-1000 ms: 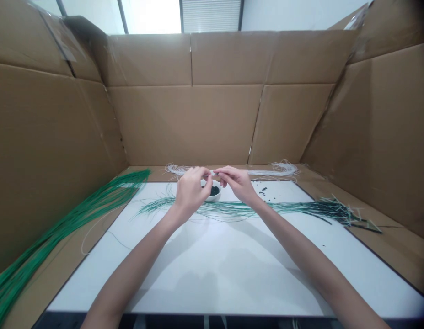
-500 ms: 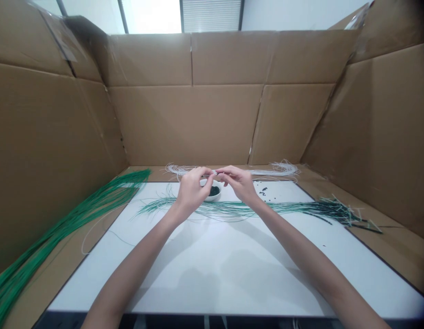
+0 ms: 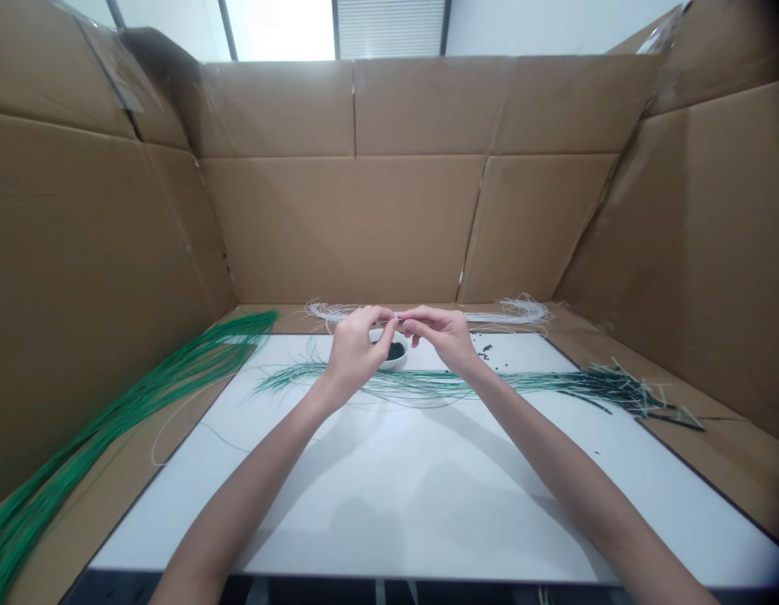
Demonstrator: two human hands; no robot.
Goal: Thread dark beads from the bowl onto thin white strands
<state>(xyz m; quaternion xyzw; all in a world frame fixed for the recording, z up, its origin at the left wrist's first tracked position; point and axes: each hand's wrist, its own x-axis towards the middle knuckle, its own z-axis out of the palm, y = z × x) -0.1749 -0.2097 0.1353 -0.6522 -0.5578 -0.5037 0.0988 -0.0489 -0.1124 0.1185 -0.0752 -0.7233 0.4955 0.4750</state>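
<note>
Over a small white bowl [image 3: 398,361] of dark bits, my two hands meet with their fingertips almost touching. My left hand [image 3: 359,349] is closed in a pinch, thumb against forefinger. Opposite it, my right hand [image 3: 444,338] pinches too, its other fingers curled. Whatever sits between the fingertips is too small to make out. Below both hands, a bundle of thin green strands [image 3: 427,385] runs across the white board [image 3: 376,470], its right end thick with black pieces [image 3: 607,386].
A long green bundle [image 3: 143,395] lies along the left side. White strands [image 3: 521,313] stretch behind my hands at the back. Small black bits [image 3: 483,349] are scattered right of the bowl. Cardboard walls [image 3: 339,227] enclose the back and both sides.
Both hands stay over the bowl in a pinch. My right fingertips have shifted very slightly to the right; the rest looks the same.
</note>
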